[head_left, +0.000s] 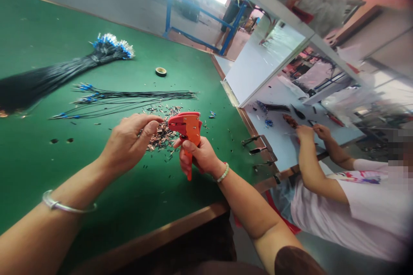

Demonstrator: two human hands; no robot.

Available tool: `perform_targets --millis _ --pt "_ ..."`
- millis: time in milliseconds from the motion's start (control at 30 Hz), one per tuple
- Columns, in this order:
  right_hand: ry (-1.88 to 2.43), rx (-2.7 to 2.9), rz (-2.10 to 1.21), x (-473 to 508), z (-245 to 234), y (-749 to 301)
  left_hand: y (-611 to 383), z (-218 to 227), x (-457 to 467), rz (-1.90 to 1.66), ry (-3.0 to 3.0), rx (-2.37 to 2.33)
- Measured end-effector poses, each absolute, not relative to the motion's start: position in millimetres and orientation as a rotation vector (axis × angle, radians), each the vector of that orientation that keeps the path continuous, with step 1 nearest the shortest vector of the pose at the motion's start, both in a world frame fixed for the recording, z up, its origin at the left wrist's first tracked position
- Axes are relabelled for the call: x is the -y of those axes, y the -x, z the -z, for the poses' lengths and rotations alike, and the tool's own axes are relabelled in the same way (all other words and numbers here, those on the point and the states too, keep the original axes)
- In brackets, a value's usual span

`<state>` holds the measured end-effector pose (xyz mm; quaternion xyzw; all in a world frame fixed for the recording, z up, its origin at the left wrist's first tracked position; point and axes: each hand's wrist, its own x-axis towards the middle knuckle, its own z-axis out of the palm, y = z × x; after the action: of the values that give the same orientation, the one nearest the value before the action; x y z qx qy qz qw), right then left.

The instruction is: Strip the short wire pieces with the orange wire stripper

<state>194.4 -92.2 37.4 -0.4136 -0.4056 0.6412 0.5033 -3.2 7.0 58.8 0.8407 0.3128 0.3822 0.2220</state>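
Head view. At the centre of the frame, grasped by the handle in the right hand: red-and-orange wire stripper, nose pointing toward the left of the frame. Grip on the handle: fingers wrapped around, thumb laid across. Just beside the nose: left hand, thumb and fingers drawn close together. Presence of a wire in that pinch: cannot be told. Fitted on the left wrist, silver bangle; on the right wrist, beaded bracelet.

Around the nose, spread loosely over the green table: scrap pile of coppery and dark clippings. Just above in the frame: loose black wires, blue fittings toward the left. At upper left: thick wire bundle, blue and pale tips toward the centre. At upper centre, lying flat: tape roll. To the right of the wire stripper: small blue pieces.

Edges: near edge running below the right hand at lower centre; right edge sloping from upper centre toward lower right, metal clamps alongside. Room for moving: widest toward the left, beneath and beyond the left forearm; narrower between wire stripper and right edge. Beyond, at right: white worktable, with co-worker's hands well apart from the wearer's.
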Motion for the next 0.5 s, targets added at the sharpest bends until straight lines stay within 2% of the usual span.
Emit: perform_targets --millis 200,500 --pt "1.044 0.954 -1.528 92.5 -38.9 -192.4 1.4 -60.8 -3.9 -1.077 -2.291 -0.801" --pt "0.822 1.002 -1.681 88.9 -32.2 -203.2 3.1 -63.5 -2.5 -1.144 -2.274 -0.814"
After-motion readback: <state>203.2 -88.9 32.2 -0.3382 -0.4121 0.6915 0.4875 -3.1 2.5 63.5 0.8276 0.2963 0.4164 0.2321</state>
